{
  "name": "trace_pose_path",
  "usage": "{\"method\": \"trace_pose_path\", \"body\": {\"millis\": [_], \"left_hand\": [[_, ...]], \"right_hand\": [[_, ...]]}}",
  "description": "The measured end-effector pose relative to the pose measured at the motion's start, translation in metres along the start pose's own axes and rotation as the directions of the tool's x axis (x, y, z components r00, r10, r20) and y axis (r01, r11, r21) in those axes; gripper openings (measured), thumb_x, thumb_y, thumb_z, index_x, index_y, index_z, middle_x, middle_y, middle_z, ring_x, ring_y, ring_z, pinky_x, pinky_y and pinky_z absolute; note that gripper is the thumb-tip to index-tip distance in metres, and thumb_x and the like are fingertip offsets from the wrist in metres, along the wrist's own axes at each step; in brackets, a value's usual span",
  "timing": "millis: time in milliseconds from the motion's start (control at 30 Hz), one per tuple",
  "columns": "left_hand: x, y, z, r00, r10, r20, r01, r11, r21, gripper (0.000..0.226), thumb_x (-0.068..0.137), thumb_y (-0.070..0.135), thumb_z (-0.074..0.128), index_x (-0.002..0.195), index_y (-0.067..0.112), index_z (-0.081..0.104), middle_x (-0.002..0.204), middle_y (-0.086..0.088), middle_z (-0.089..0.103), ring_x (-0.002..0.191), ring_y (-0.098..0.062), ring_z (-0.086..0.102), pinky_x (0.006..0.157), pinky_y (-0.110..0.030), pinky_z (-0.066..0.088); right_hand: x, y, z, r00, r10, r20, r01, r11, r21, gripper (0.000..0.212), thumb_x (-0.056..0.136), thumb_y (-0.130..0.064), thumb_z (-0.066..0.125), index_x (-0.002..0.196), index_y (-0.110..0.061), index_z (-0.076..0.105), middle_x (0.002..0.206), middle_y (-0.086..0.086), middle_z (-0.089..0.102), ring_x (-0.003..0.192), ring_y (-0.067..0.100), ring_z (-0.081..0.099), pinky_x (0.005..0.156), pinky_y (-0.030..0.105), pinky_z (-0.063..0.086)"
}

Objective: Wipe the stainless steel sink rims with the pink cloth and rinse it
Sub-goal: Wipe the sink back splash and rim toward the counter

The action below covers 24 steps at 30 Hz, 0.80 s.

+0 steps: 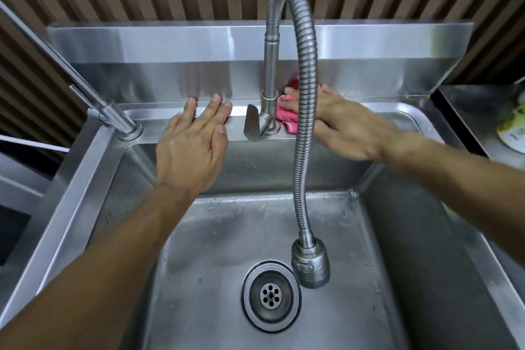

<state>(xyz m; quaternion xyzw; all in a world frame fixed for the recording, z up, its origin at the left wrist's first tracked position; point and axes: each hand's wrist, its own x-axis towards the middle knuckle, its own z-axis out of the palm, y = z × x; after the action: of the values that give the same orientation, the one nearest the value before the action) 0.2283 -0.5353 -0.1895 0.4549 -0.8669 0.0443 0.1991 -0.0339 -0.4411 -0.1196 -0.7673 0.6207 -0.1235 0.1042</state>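
Observation:
The pink cloth lies on the back rim of the stainless steel sink, just right of the faucet base. My right hand presses flat on the cloth, partly hidden behind the flexible faucet hose. My left hand rests open on the back rim left of the faucet lever, fingers spread, holding nothing. No water runs from the spray head.
The basin has a round drain and water drops on its floor. A second tap stands at the left back corner. A steel backsplash rises behind the rim. A plate sits on the counter at right.

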Motion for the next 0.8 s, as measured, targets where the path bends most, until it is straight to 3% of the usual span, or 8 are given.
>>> {"method": "trace_pose_path", "body": {"millis": [67,267,400,467,600,667,733,800], "left_hand": [[0.000,0.002,0.000,1.000,-0.019,0.012,0.019,1.000,0.000,0.051,0.108,0.035,0.023,0.157,0.032,0.035,0.159,0.007,0.040,0.152,-0.031,0.031,0.118,-0.042,0.028],[-0.002,-0.002,-0.005,0.998,-0.008,0.059,0.009,1.000,-0.016,0.050,0.109,0.039,0.018,0.159,0.037,0.027,0.161,0.014,0.030,0.155,-0.026,0.024,0.122,-0.042,0.025],[-0.003,-0.002,-0.007,0.998,-0.008,0.062,0.009,1.000,-0.026,0.051,0.109,0.039,0.016,0.159,0.036,0.025,0.162,0.013,0.029,0.155,-0.026,0.022,0.123,-0.043,0.025],[-0.002,-0.001,-0.007,0.998,-0.013,0.068,0.015,0.999,-0.029,0.052,0.109,0.039,0.015,0.159,0.036,0.024,0.162,0.012,0.028,0.155,-0.027,0.022,0.124,-0.044,0.025],[-0.001,0.000,-0.007,0.998,-0.010,0.063,0.011,1.000,-0.028,0.052,0.109,0.038,0.016,0.160,0.035,0.028,0.162,0.012,0.030,0.155,-0.028,0.024,0.123,-0.044,0.027],[-0.002,-0.001,-0.006,0.998,-0.005,0.061,0.007,1.000,-0.029,0.052,0.109,0.038,0.017,0.160,0.035,0.029,0.162,0.012,0.031,0.154,-0.028,0.025,0.123,-0.044,0.027],[-0.001,-0.003,-0.006,0.998,0.008,0.064,-0.006,1.000,-0.030,0.052,0.109,0.039,0.016,0.160,0.036,0.027,0.162,0.012,0.030,0.155,-0.028,0.024,0.123,-0.044,0.027],[-0.001,-0.004,-0.006,0.997,0.018,0.074,-0.014,0.999,-0.044,0.052,0.109,0.040,0.014,0.160,0.036,0.025,0.163,0.012,0.028,0.155,-0.027,0.022,0.123,-0.044,0.027]], "right_hand": [[-0.004,-0.026,0.015,0.987,0.139,-0.082,-0.124,0.979,0.161,0.051,0.108,-0.030,0.037,0.158,-0.018,0.037,0.168,0.003,0.031,0.158,0.022,0.020,0.129,0.051,0.016],[-0.012,-0.044,0.031,0.933,0.231,-0.276,-0.232,0.972,0.029,0.033,0.112,-0.035,0.034,0.134,-0.023,0.056,0.140,-0.001,0.059,0.131,0.019,0.049,0.115,0.041,0.037],[-0.018,-0.033,0.043,0.718,0.481,-0.504,-0.536,0.843,0.041,0.040,0.109,-0.030,0.033,0.138,-0.016,0.057,0.143,0.006,0.060,0.131,0.029,0.052,0.116,0.044,0.034],[0.000,-0.044,0.056,0.648,0.559,-0.517,-0.598,0.794,0.109,0.042,0.105,-0.027,0.034,0.136,-0.012,0.058,0.140,0.012,0.061,0.131,0.033,0.053,0.116,0.049,0.034],[0.015,-0.068,0.068,0.779,0.349,-0.520,-0.313,0.936,0.159,0.038,0.102,-0.011,0.052,0.138,-0.003,0.059,0.139,0.020,0.062,0.131,0.039,0.056,0.113,0.059,0.043],[0.000,-0.062,0.052,0.853,0.281,-0.439,-0.289,0.956,0.051,0.037,0.109,-0.025,0.045,0.142,-0.013,0.057,0.141,0.012,0.062,0.133,0.030,0.054,0.116,0.052,0.042],[-0.015,-0.046,0.044,0.848,0.307,-0.432,-0.342,0.940,-0.004,0.035,0.112,-0.036,0.037,0.136,-0.023,0.058,0.135,0.004,0.065,0.127,0.023,0.057,0.114,0.045,0.043],[-0.025,-0.024,0.041,0.760,0.410,-0.504,-0.476,0.879,-0.003,0.037,0.111,-0.037,0.033,0.133,-0.023,0.059,0.132,0.003,0.065,0.121,0.025,0.058,0.110,0.043,0.040]]}}
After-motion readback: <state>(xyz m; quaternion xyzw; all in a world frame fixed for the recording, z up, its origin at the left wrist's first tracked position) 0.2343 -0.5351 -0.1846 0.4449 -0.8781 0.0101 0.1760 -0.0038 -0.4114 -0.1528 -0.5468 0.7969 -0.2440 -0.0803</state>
